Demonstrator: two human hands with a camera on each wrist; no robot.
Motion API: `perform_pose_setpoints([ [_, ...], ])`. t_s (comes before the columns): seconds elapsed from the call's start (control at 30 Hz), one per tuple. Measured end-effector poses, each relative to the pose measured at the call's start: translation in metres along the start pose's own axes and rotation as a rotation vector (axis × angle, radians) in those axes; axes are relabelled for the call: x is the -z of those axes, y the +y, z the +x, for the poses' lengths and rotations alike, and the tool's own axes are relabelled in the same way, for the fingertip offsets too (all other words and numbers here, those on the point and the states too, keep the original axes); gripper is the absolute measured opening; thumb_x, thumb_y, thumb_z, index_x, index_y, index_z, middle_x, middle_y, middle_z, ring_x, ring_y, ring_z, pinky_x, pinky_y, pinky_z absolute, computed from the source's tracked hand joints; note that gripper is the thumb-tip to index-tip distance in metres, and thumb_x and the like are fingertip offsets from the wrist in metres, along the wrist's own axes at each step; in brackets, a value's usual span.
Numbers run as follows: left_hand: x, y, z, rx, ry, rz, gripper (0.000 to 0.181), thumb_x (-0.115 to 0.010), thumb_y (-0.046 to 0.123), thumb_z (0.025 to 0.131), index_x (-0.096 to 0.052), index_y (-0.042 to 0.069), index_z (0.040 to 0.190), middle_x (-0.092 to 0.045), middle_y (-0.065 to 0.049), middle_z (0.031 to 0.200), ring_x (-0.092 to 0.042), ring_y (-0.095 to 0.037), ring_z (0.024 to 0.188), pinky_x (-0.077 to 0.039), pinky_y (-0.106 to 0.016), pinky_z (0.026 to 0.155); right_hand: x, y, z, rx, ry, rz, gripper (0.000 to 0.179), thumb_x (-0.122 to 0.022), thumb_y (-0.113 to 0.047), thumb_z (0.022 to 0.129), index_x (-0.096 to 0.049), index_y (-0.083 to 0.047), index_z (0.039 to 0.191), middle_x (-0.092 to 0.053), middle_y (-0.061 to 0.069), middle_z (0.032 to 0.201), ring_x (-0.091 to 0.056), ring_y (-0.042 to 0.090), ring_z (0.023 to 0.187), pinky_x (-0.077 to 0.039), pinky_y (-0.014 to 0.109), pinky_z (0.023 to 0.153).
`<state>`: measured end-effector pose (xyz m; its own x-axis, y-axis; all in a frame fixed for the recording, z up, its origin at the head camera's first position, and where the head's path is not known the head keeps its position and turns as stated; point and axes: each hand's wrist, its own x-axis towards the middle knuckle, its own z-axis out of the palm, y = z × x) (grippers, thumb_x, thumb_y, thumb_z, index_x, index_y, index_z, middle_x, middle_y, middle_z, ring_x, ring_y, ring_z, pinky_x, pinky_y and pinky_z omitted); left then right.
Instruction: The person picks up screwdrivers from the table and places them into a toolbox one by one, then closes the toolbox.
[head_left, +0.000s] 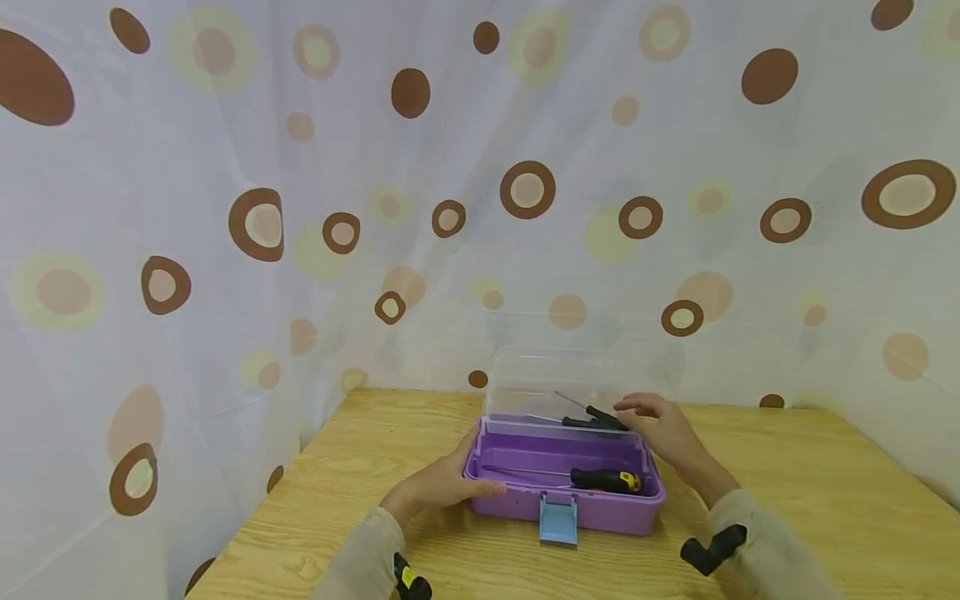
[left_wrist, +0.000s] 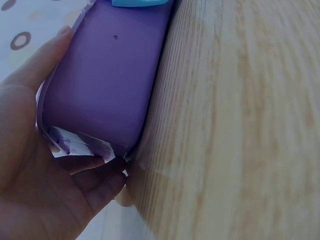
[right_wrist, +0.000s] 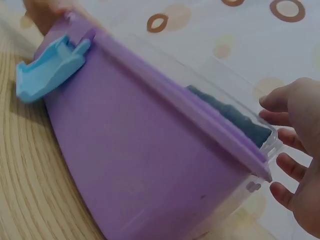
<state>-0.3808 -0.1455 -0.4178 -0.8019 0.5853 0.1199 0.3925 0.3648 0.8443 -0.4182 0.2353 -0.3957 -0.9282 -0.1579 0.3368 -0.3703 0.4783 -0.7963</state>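
A purple plastic box (head_left: 502, 502) stands on the table with its clear lid (head_left: 517, 396) swung back behind it. My left hand (head_left: 442, 481) grips the box's left end, thumb over the front rim and fingers at the end wall. Beside the lid's right corner is my right hand (head_left: 667, 429), its fingers loosely bent; in the right wrist view nothing shows between thumb and fingers. Inside the box lies a screwdriver (head_left: 596, 479) with a black and yellow handle. Black-handled screwdrivers (head_left: 592, 422) lie at the lid, by my right fingertips. A light blue latch (head_left: 558, 521) hangs down in front.
The wooden table (head_left: 787, 492) extends to both sides of the box. Behind it hangs a white curtain (head_left: 450, 150) with brown and yellow circles. A black fitting (head_left: 712, 548) sits on the right sleeve, and a black and yellow one (head_left: 411, 579) on the left.
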Motion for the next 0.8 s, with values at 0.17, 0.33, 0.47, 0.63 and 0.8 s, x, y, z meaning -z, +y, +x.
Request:
perform_pose_setpoints([
  [0.17, 0.0006, 0.0017, -0.0007, 0.01, 0.02, 0.008, 0.118, -0.076, 0.047, 0.091, 0.009, 0.015, 0.166, -0.017, -0.018, 0.169, -0.029, -0.039, 0.148, -0.021, -0.061, 0.119, -0.0031, -0.0012, -0.001, 0.036, 0.005, -0.063, 0.051, -0.059, -0.041, 0.107, -0.07, 0.006, 0.124, -0.047, 0.023, 0.147, -0.037, 0.048, 0.139, -0.034, 0.07, 0.108],
  [0.33, -0.0006, 0.0024, -0.0014, 0.017, 0.02, 0.0, 0.117, -0.077, 0.045, 0.091, 0.009, 0.017, 0.166, -0.017, -0.016, 0.169, -0.03, -0.037, 0.148, -0.021, -0.059, 0.119, -0.0031, -0.0036, -0.0043, 0.031, -0.004, -0.113, 0.048, -0.054, -0.042, 0.109, -0.073, 0.001, 0.119, -0.046, 0.022, 0.146, -0.041, 0.049, 0.135, -0.037, 0.07, 0.105],
  [0.47, -0.0013, 0.0027, -0.0022, 0.021, 0.021, 0.0, 0.117, -0.077, 0.046, 0.091, 0.008, 0.016, 0.166, -0.018, -0.016, 0.169, -0.029, -0.038, 0.148, -0.021, -0.059, 0.119, -0.0037, -0.0028, -0.0053, 0.051, 0.002, -0.15, 0.048, -0.052, -0.043, 0.109, -0.074, -0.001, 0.12, -0.048, 0.021, 0.145, -0.043, 0.048, 0.134, -0.04, 0.069, 0.103],
  [0.63, -0.0007, 0.001, -0.0012, 0.021, 0.021, 0.004, 0.118, -0.077, 0.047, 0.091, 0.008, 0.015, 0.166, -0.019, -0.017, 0.168, -0.031, -0.038, 0.148, -0.022, -0.058, 0.119, -0.005, -0.0014, -0.0054, 0.052, 0.061, -0.117, 0.051, -0.051, -0.045, 0.109, -0.067, -0.002, 0.133, -0.051, 0.02, 0.143, -0.048, 0.043, 0.129, -0.045, 0.062, 0.1],
  [0.8, 0.0, -0.001, 0.0013, 0.024, 0.014, -0.021, 0.117, -0.077, 0.044, 0.091, 0.008, 0.017, 0.166, -0.021, -0.015, 0.168, -0.032, -0.036, 0.147, -0.021, -0.058, 0.119, -0.007, -0.001, -0.0053, 0.022, 0.112, -0.082, 0.053, -0.052, -0.046, 0.108, -0.06, -0.004, 0.141, -0.051, 0.021, 0.144, -0.05, 0.04, 0.125, -0.049, 0.051, 0.092],
])
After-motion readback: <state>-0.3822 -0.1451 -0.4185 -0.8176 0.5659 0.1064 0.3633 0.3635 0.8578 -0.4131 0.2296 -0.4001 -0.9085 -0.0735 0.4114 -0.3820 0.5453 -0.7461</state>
